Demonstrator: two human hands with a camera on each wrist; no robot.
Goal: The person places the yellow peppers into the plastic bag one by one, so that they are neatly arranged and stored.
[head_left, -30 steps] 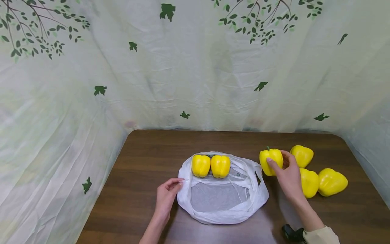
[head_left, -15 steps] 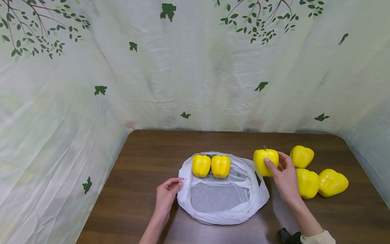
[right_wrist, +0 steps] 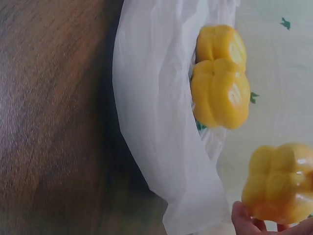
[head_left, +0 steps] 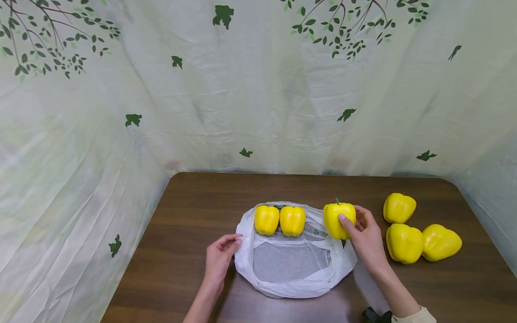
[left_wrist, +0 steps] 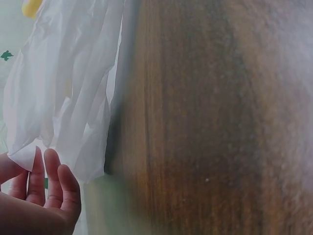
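The right hand grips a yellow bell pepper, thumb on the near face and fingers partly curled on the side away from the bag, holding it raised, stem upward, over the right side of a white plastic bag. The left hand pinches the bag's left edge between thumb and fingertips, its other fingers loosely bent. The bag lies between the two hands on the brown table, its mouth open; two yellow peppers sit side by side in it, toward the far rim, between the hands. Three more peppers rest on the table beyond the right hand. A small dark mark on the bag's plastic is too small to read.
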